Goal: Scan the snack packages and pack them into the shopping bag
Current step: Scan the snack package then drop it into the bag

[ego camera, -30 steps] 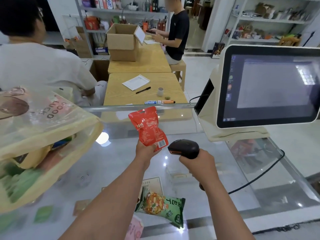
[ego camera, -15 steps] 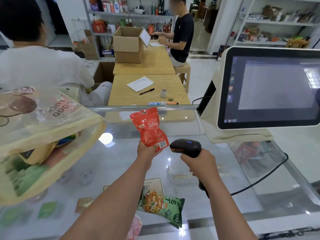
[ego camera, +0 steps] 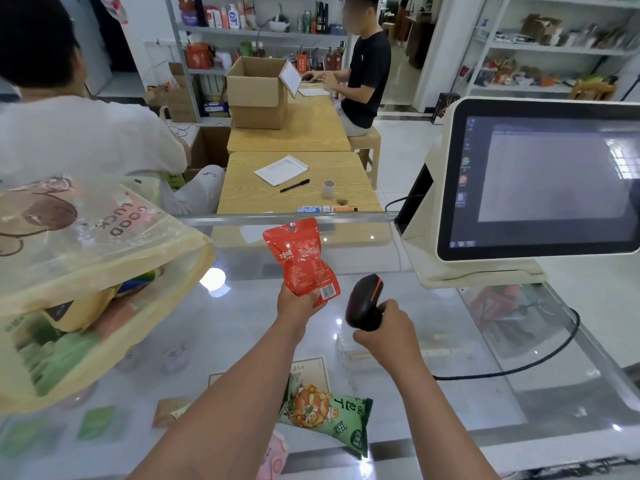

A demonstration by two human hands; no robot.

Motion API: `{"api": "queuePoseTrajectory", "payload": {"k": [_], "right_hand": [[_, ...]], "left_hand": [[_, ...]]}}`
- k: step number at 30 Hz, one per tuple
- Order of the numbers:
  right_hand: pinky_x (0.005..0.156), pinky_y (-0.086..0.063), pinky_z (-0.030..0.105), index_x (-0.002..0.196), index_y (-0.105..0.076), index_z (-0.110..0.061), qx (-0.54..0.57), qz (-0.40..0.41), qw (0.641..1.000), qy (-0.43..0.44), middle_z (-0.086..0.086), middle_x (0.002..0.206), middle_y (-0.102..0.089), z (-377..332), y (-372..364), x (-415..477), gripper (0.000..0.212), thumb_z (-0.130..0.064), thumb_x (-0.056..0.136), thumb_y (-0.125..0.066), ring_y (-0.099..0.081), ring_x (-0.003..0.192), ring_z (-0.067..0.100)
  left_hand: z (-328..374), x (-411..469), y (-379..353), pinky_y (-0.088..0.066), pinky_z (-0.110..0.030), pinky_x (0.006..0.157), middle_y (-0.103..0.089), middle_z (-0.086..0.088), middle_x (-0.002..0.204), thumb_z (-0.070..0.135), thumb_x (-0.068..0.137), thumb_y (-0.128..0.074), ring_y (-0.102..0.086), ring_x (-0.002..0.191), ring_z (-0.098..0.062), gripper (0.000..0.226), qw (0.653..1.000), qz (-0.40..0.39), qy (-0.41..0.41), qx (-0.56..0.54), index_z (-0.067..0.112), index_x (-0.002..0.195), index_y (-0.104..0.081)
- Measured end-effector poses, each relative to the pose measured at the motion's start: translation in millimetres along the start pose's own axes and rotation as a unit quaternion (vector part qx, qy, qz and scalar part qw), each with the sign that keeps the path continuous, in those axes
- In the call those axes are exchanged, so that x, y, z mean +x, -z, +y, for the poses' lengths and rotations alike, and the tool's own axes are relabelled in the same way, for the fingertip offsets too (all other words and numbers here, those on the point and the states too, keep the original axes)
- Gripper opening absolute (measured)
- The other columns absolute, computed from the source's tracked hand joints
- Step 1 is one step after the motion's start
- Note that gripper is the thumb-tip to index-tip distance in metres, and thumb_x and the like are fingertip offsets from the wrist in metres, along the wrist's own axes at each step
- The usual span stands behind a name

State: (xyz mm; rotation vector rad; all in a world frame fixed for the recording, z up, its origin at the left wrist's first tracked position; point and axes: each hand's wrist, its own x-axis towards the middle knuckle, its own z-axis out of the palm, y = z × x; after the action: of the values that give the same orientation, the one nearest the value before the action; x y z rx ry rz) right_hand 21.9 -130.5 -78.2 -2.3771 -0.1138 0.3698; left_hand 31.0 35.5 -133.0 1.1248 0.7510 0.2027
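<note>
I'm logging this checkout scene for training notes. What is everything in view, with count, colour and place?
red snack pouch: 1, red, held up over the counter
barcode scanner: 1, black, right of the pouch
green snack bag: 1, green, on the glass counter, near edge
pink packet: 1, pink, bottom edge, partly hidden
shopping bag: 1, translucent yellow, left, packages inside
checkout screen: 1, white, right
wooden tables: 2, tan, behind the counter
cardboard box: 1, brown, far table
people: 2, seated behind
left hand: grips the pouch
right hand: grips the scanner
</note>
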Motion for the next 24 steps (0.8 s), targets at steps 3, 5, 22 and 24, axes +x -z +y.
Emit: {"api": "queuePoseTrajectory", "payload": {"k": [3, 5, 22, 24], "right_hand": [[0.063, -0.045, 0.025, 0.099, -0.045, -0.010, -0.041, 0.016, 0.999, -0.003, 0.011, 0.104, -0.059, 7, -10, 6, 0.041, -0.015, 0.072, -0.076, -0.059, 0.090, 0.023], [0.071, -0.049, 0.029, 0.101, -0.045, -0.011, -0.052, 0.003, 0.999, -0.015, 0.012, 0.108, -0.059, 8, -13, 7, 0.048, -0.022, 0.071, -0.080, -0.059, 0.095, 0.024], [0.100, -0.048, 0.043, 0.124, -0.050, -0.028, 0.506, -0.106, 0.856, 0.015, 0.003, 0.117, -0.066, -145, -68, 14, 0.049, -0.030, 0.082, -0.073, -0.064, 0.106, 0.018], [0.095, -0.052, 0.043, 0.124, -0.052, -0.023, 0.526, -0.110, 0.843, 0.013, 0.006, 0.115, -0.067, -154, -80, 15, 0.047, -0.029, 0.082, -0.073, -0.066, 0.104, 0.021]], "left_hand": [[2, 0, 0, -0.056, -0.032, 0.073, -0.060, -0.006, 0.111, -0.006, 0.087, -0.063, -0.061, 0.098, -0.022, 0.046, 1.000, -0.010, 0.005, -0.009, 0.020, 0.121, -0.047], [5, 0, 0, -0.056, -0.033, 0.073, -0.061, -0.008, 0.111, -0.010, 0.087, -0.061, -0.062, 0.097, -0.024, 0.047, 1.000, -0.010, 0.013, -0.018, 0.017, 0.123, -0.048], [92, -50, 52, -0.048, -0.018, 0.093, -0.062, 0.019, 0.116, 0.013, 0.084, -0.065, -0.059, 0.108, 0.001, 0.047, 0.924, -0.102, -0.282, 0.237, 0.029, 0.127, -0.056], [100, -55, 78, -0.044, -0.017, 0.098, -0.052, 0.017, 0.132, 0.002, 0.080, -0.066, -0.052, 0.121, 0.000, 0.060, 0.910, -0.133, -0.296, 0.257, 0.021, 0.135, -0.051]]}}
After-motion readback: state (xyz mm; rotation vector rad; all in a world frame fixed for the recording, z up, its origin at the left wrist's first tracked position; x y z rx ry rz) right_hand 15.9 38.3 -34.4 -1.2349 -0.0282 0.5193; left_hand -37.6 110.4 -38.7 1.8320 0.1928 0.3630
